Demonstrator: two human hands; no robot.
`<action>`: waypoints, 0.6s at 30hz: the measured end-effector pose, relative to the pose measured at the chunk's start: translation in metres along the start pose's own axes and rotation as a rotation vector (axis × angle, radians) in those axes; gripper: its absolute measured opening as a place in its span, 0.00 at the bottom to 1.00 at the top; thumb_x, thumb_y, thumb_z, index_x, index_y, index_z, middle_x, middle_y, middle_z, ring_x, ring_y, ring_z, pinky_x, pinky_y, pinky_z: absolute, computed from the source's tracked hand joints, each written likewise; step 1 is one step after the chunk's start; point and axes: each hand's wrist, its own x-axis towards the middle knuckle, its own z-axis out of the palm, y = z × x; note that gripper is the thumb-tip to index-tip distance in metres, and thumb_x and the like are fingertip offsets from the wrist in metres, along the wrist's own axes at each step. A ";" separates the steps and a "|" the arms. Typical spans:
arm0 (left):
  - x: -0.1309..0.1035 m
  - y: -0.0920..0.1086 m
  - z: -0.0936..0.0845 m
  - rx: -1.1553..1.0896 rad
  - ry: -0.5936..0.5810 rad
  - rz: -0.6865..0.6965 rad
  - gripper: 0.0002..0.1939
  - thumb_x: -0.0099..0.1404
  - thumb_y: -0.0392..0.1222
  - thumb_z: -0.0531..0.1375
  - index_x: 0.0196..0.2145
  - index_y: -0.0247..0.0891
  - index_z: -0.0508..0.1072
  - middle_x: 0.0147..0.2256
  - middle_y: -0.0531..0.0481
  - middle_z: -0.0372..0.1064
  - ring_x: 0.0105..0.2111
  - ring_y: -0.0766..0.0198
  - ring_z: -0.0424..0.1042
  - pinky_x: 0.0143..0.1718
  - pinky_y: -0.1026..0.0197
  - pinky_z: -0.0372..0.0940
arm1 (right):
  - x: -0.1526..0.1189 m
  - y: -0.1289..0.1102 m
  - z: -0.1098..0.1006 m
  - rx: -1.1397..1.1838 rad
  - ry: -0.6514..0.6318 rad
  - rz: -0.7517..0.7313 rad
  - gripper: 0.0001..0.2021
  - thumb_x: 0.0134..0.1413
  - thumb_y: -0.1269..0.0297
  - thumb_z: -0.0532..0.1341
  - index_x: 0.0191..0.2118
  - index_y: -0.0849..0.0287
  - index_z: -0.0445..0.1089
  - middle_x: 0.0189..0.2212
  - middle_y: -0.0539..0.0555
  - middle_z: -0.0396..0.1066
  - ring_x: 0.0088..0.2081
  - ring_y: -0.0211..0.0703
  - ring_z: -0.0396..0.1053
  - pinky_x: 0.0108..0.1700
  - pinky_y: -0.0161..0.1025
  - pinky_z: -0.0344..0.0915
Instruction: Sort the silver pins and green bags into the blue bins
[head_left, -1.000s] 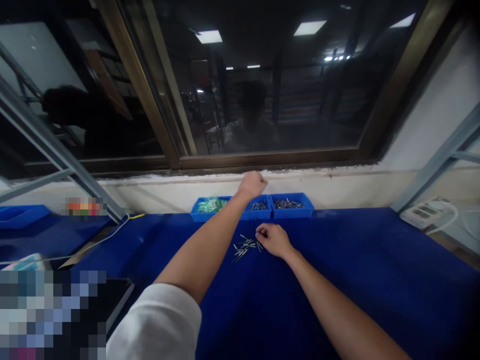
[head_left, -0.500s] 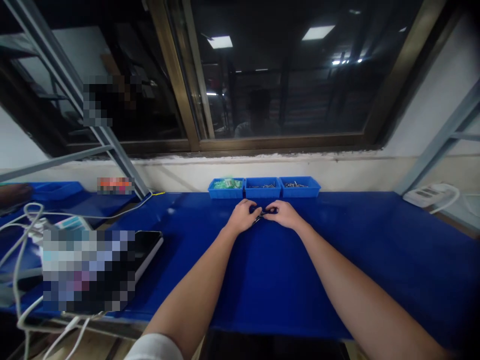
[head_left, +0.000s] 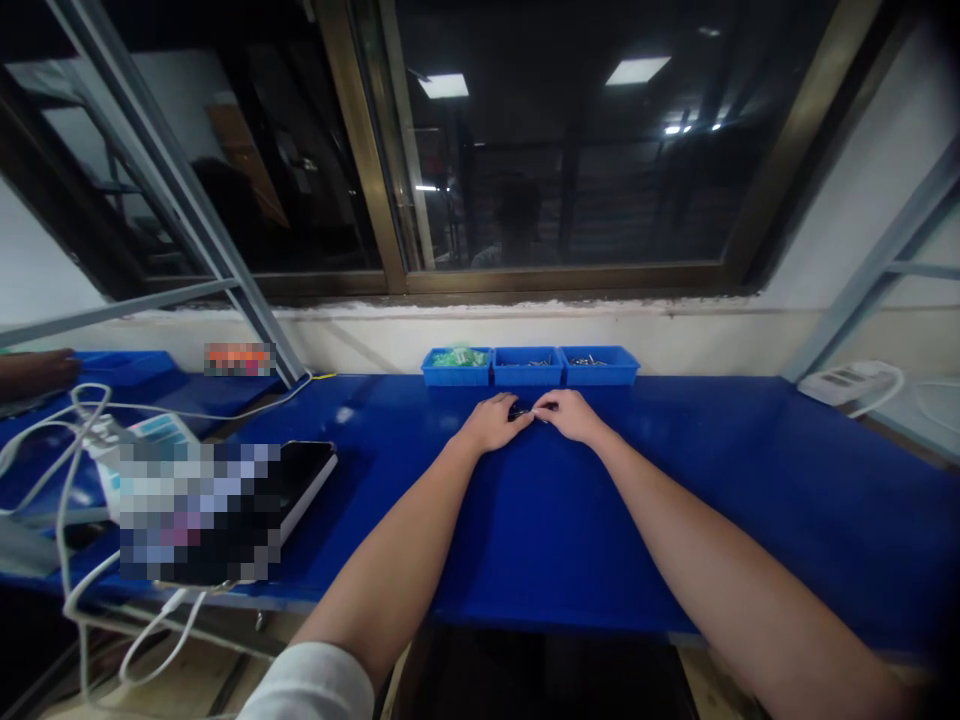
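My left hand (head_left: pixel 495 422) rests low over the blue table, its fingers curled round small dark and shiny metal pieces (head_left: pixel 519 412) that are too small to name. Close on its right, my right hand (head_left: pixel 567 413) pinches a tiny light-coloured piece between thumb and fingertips, almost touching the left thumb. Just behind the hands stand three blue bins in a row: the left bin (head_left: pixel 457 376) holds green-and-clear packets, while the middle bin (head_left: pixel 527 378) and the right bin (head_left: pixel 600 374) hold small metal parts.
A phone-like device (head_left: pixel 311 470), partly blurred, lies on the left of the blue table (head_left: pixel 570 560) beside white cables (head_left: pixel 66 500). A white power strip (head_left: pixel 847 384) lies at the right. Another person's hand (head_left: pixel 37 372) is at the far left near a blue tray (head_left: pixel 124 367).
The view has shifted slightly. My left hand has flattened a little over the metal pieces, and my right fingertips have drawn together at the left thumb.
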 end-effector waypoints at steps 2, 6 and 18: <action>-0.001 0.003 -0.003 -0.046 0.058 0.064 0.25 0.63 0.54 0.49 0.50 0.34 0.66 0.50 0.42 0.64 0.50 0.59 0.64 0.51 0.61 0.57 | -0.001 -0.001 -0.001 0.041 0.022 -0.012 0.09 0.49 0.62 0.59 0.31 0.57 0.75 0.30 0.51 0.74 0.33 0.39 0.69 0.39 0.35 0.61; -0.002 0.011 -0.010 -0.081 0.118 0.137 0.14 0.64 0.44 0.51 0.42 0.36 0.71 0.42 0.46 0.70 0.42 0.63 0.68 0.46 0.64 0.59 | -0.001 -0.007 -0.004 0.109 0.048 -0.010 0.10 0.49 0.60 0.59 0.30 0.58 0.75 0.30 0.51 0.75 0.33 0.40 0.70 0.38 0.35 0.62; -0.001 0.020 -0.023 0.018 0.152 0.113 0.20 0.66 0.46 0.47 0.28 0.37 0.75 0.28 0.47 0.71 0.30 0.65 0.68 0.35 0.64 0.59 | 0.006 -0.014 -0.001 0.576 0.178 0.056 0.12 0.39 0.58 0.64 0.29 0.62 0.71 0.25 0.53 0.72 0.28 0.39 0.68 0.31 0.36 0.63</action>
